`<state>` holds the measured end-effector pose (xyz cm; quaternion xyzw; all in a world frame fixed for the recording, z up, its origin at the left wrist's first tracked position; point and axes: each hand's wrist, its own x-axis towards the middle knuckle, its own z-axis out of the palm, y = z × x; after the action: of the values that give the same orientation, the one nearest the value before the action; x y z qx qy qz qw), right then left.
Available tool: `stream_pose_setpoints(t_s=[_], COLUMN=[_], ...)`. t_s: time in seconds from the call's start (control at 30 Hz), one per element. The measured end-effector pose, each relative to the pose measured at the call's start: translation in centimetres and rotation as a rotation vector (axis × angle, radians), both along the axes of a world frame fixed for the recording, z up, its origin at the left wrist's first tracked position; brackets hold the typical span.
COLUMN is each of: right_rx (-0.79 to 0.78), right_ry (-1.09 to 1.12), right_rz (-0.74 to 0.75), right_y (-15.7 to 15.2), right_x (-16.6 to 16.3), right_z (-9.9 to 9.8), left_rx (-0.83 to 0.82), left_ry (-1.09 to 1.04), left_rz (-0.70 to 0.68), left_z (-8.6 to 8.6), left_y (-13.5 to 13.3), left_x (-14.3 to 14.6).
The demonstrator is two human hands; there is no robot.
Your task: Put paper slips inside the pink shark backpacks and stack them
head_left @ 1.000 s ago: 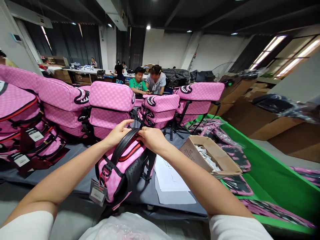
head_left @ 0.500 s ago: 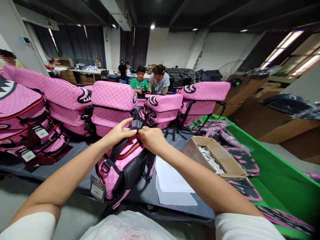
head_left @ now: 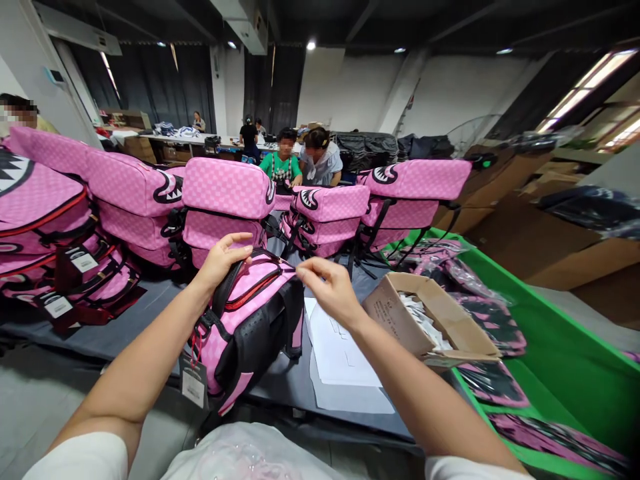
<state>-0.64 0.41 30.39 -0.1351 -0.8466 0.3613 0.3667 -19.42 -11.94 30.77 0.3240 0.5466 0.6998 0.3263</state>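
A pink checkered backpack [head_left: 263, 277] with black straps stands tilted on the table before me, a grey barcode tag [head_left: 193, 383] hanging from its left side on a red cord. My left hand [head_left: 220, 263] is closed around the upper left edge of the bag by its black strap; some of its fingers are hidden behind the bag. At the right end of the top zipper, my right hand [head_left: 330, 287] pinches what looks like the zipper pull, which is too small to see clearly. A red-edged zipper line runs across the bag's top panel.
Several pink backpacks [head_left: 227, 187] line the table's far side, more with dark tags at left. White papers [head_left: 345, 360] lie right of the bag, beside a cardboard box [head_left: 395, 320] of white packets. A green bin [head_left: 565, 360] holds bagged pink goods. Two people [head_left: 320, 163] sit opposite.
My right hand has moved right and toward me, along the zipper to its right end. My left hand has shifted left, apart from the right, and the bag's top shows more.
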Motion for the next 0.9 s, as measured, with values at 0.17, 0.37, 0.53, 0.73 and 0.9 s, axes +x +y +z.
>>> stream_pose_setpoints(t_s=[0.17, 0.37, 0.53, 0.73, 0.9], right_rx=[0.06, 0.245, 0.244, 0.349, 0.41], right_ry=[-0.113, -0.337, -0.425, -0.563, -0.642], right_rz=[0.08, 0.078, 0.279, 0.073, -0.019], right_y=[-4.3, -4.1, -7.5, -9.0, -9.8], right_x=[0.8, 2.4, 2.6, 1.8, 1.5], right_z=[0.9, 1.6, 3.0, 3.1, 1.7], left_rx=[0.021, 0.006, 0.213, 0.313, 0.371], left_ry=[0.027, 0.264, 0.165, 0.058, -0.014], left_rz=[0.105, -0.431, -0.266, -0.322, -0.277], left_z=[0.2, 0.7, -0.9, -1.6, -1.9], left_y=[1.1, -2.0, -2.1, -0.5, 0.0], left_x=[0.9, -0.5, -0.4, 0.5, 2.4])
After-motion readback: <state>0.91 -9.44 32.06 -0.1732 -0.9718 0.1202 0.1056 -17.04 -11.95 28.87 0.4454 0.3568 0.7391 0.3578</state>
